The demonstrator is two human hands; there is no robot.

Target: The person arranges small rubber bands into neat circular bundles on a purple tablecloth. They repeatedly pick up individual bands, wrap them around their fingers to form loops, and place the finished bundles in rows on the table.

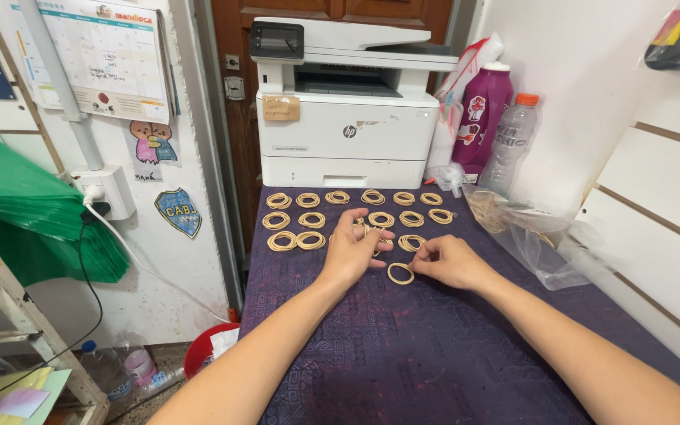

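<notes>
**Rubber-band bundles on the purple cloth**

Thing in hand: a small tan rubber-band ring point(400, 273), a few bands coiled into a flat loop, lying on the dark purple patterned cloth point(403, 354).

Count: 6 rings in the far row point(353, 197) by the printer, 5 in the next row point(360, 219), approx 3–4 in the nearest row, partly hidden by the left hand; plus the one being handled. 1 white printer point(348, 118), 1 clear plastic bag point(541, 236) w/ loose bands, 1 purple bottle point(483, 110), 1 clear bottle point(511, 142).

Right hand point(454, 262): fingertips pinched together on the right edge of the ring; the ring lies just left of the thumb and forefinger, flat on the cloth, touching them.

Left hand point(352, 252): fingers spread & relaxed, palm down, resting on the cloth just left of and beyond the ring, not touching it; fingertips over one nearest-row bundle. Whether it grips anything: can't tell.
</notes>
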